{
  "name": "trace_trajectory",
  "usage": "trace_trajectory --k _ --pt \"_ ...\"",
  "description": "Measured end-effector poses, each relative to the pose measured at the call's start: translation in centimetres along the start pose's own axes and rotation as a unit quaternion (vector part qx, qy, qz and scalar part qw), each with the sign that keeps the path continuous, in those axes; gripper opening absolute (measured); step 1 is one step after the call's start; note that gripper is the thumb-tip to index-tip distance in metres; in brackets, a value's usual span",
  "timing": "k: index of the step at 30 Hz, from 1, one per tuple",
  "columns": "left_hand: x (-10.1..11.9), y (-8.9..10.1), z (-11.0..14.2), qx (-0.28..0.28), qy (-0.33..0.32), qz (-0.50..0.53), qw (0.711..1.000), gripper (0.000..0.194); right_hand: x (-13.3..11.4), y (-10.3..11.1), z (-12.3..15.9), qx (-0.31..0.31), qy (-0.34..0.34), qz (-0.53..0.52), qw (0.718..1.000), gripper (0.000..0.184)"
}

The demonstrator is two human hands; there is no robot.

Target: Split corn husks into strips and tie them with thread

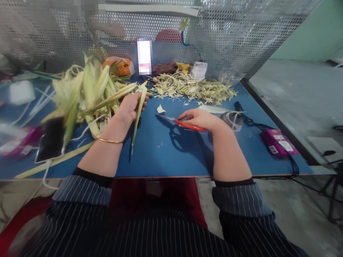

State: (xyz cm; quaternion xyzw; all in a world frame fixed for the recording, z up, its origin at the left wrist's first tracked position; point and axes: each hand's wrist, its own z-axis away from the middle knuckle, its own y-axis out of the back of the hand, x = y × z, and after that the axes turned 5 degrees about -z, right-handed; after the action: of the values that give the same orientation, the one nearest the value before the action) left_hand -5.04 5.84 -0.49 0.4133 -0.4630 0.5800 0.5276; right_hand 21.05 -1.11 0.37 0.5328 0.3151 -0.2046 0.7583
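My left hand [133, 105] is closed on a narrow strip of corn husk [138, 117], which hangs down towards the blue table top. Red-handled scissors [190, 125] are in my right hand [198, 118], their blades pointing left above the table. Just beyond the blade tips lies a small pale scrap of husk [160, 109]. Beside my left forearm is a big heap of whole corn husks [84, 89]. A pile of cut husk bits [195, 89] spreads behind my right hand, and one long husk strip [219, 109] lies close to that hand.
On the left a black phone [50, 139] is plugged into a white cable. A lit screen [144, 56] stands at the back before a perforated metal panel [164, 18]. A purple packet [277, 142] and black cables lie near the table's right edge. An orange packet [118, 66] sits behind the husks.
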Motion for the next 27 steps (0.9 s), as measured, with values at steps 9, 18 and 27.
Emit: trace_trajectory --k 9,18,27 --pt "-0.3 -1.1 0.7 0.009 0.021 -0.015 1.000 0.004 1.5 -1.3 -2.8 0.324 0.026 0.001 0.946 0.045" --pt "-0.7 -3.0 2.0 0.044 -0.022 0.055 0.997 0.017 0.4 -2.7 -1.7 0.199 0.064 0.242 0.947 0.044" --pt "-1.6 -5.3 4.3 0.067 -0.125 0.082 0.987 0.012 -2.0 -5.1 -1.3 0.141 0.137 -0.091 0.976 0.038"
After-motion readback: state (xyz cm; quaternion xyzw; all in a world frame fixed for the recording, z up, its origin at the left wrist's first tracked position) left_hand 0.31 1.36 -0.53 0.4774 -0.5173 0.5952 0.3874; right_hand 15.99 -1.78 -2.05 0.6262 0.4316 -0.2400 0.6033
